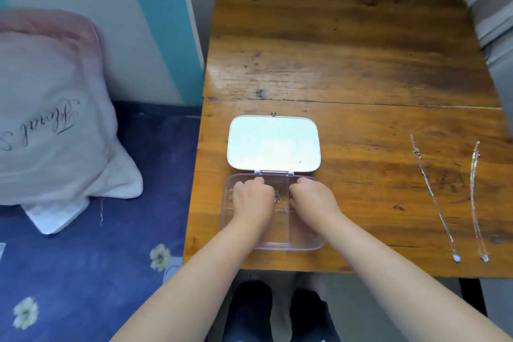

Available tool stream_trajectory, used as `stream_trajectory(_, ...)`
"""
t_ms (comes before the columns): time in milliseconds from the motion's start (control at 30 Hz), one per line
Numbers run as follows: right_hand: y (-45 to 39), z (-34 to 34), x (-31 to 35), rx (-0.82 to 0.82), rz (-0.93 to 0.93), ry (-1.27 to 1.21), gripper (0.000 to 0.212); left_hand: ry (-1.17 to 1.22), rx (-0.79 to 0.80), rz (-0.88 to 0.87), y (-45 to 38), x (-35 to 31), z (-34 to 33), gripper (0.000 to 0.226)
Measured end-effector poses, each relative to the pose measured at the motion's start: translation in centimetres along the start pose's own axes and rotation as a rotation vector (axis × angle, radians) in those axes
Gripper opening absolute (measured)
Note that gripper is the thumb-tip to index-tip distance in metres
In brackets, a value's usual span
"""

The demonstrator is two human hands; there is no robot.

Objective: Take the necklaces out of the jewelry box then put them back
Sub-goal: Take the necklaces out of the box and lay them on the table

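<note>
Our left hand [251, 197] and right hand [312, 196] curl, fingers bunched, inside the open jewelry box [273, 244], apparently working loose another chain [277, 196] while two necklaces [435, 197] already lie out on the table [347, 50].

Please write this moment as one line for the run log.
box: open, lid flat | left hand, right hand: both inside box | necklaces: two out on table | grasp: hidden
</note>
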State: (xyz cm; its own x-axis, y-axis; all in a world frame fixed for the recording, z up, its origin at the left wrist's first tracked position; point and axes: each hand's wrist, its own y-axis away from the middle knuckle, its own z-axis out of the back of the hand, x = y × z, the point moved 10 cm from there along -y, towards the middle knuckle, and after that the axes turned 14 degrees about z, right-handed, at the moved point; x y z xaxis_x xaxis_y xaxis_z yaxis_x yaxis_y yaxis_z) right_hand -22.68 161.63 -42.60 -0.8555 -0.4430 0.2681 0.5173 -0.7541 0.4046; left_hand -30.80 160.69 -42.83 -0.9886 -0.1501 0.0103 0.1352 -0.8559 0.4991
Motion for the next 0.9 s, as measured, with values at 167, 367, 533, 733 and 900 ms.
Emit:
stream_trajectory(167,0.0,-0.1,0.0,-0.026,0.002,-0.022,0.016,0.058,0.006,-0.040,-0.7,-0.2,-0.4,0.020)
stream_trajectory(367,1.6,2.3,-0.3,-0.168,0.034,-0.178,0.014,0.169,0.039,-0.069,-0.7,0.4,-0.6,0.027)
stream_trajectory(533,4.8,4.9,-2.4,-0.341,-0.039,-0.274,0.010,0.045,0.125,-0.038,-1.1,-0.3,-0.7,0.021)
stream_trajectory(733,6.7,4.4,-3.7,-0.405,-0.114,-0.393,0.002,-0.071,0.160,-0.029,-1.4,-1.8,-0.6,0.022)
stream_trajectory(900,7.6,3.8,-4.7,-0.468,-0.150,-0.453,0.002,-0.105,0.153,-0.038,-1.4,-2.1,-0.9,0.024)
